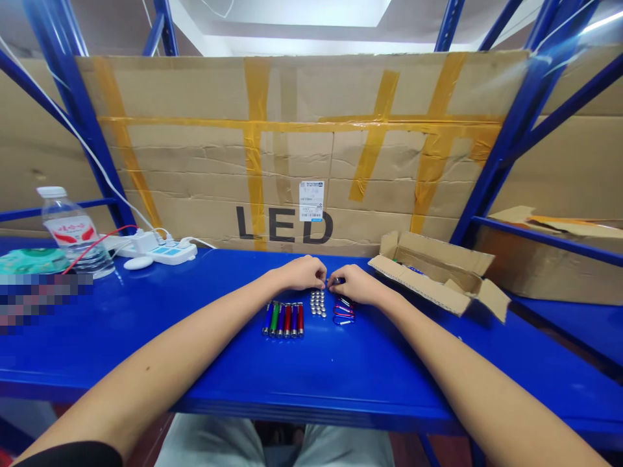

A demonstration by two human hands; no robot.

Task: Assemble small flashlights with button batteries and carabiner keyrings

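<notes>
Starting closest in: both forearms rest out over the front edge of a blue steel shelf [292, 403], with a wide stretch of blue top between that edge and the small stuff laid out on it.

The left hand [302, 273] and right hand [352, 285] are almost meeting in the middle, fingers curled in. The right fingertips [331, 282] are pinching a small dark metal piece [337, 281], too small to make out properly. The left fingertips [322, 281] are right up against it, but I can't tell if they're actually gripping it.

Just below the hands, three neat groups: a row of mini flashlights [284, 319] in blue, green, purple and red, a little cluster of silver button batteries [318, 303], and a pile of colored carabiner clips [343, 311].

Right beside the right hand sits an open cardboard box [431, 272], flaps out. Off to the left are a water bottle [73, 232] and a white power strip [168, 251]. Farthest back, a taped cardboard sheet [287, 155] printed "LED" stands against the blue rack uprights [80, 130].
</notes>
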